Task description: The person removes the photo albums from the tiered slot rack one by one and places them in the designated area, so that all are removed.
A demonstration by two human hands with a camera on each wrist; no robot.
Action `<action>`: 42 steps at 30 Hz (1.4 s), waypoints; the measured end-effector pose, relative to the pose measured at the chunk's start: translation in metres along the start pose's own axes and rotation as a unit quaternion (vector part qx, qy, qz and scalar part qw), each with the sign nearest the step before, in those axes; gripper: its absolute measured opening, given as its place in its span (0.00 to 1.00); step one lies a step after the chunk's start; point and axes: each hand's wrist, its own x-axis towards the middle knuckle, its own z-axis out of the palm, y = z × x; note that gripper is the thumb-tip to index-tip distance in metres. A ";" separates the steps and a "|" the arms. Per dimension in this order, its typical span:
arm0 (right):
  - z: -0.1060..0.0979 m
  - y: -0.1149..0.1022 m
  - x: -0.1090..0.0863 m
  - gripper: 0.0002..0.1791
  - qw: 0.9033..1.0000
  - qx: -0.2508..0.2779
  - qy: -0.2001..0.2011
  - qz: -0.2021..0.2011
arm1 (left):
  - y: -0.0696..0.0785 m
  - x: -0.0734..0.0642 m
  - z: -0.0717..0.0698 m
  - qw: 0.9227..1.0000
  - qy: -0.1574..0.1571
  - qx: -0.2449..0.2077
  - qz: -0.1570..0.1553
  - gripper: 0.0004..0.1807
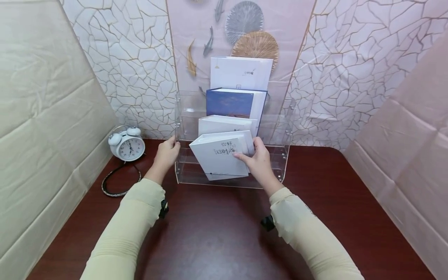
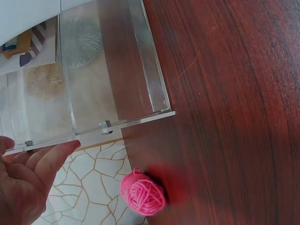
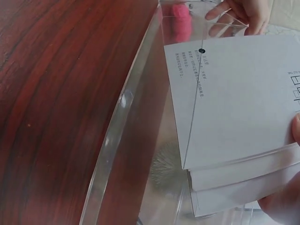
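A clear tiered display rack (image 1: 189,169) stands on the dark red table, with several books rising step by step in it. My right hand (image 1: 260,163) pinches the right edge of the frontmost white book (image 1: 222,157), thumb on its cover; the book leans in the lowest tier. Behind it are another white book (image 1: 224,126), a blue-covered book (image 1: 229,103) and a tall white book (image 1: 241,72). With my left hand (image 1: 167,153) I grip the rack's left side panel; the left wrist view shows fingers (image 2: 51,164) along the panel's outer side.
A white twin-bell alarm clock (image 1: 127,144) stands at the back left, with a dark cord loop (image 1: 115,193) before it. In the left wrist view, a pink ball of yarn (image 2: 142,193) lies beside the rack. Fabric-covered walls (image 1: 42,116) border the table.
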 end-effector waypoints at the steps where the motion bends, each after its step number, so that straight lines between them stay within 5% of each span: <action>1: -0.001 0.000 0.001 0.25 1.000 0.002 0.000 -0.002 | 0.000 0.000 0.001 1.000 0.001 0.001 -0.001 0.19; 12: -0.010 -0.011 0.006 0.25 1.000 0.019 -0.012 -0.006 | 0.001 -0.001 0.002 1.000 0.001 0.013 -0.022 0.21; 24: -0.021 -0.019 0.008 0.24 0.998 0.061 -0.017 -0.003 | 0.000 -0.006 0.003 1.000 0.010 0.008 0.008 0.20; 35: -0.052 -0.059 0.012 0.21 0.991 0.132 -0.020 0.000 | -0.002 -0.003 0.004 1.000 0.015 0.003 0.009 0.19; 42: -0.081 -0.047 0.014 0.20 0.983 0.182 0.014 -0.002 | 0.000 -0.003 0.005 0.999 0.024 0.001 0.024 0.19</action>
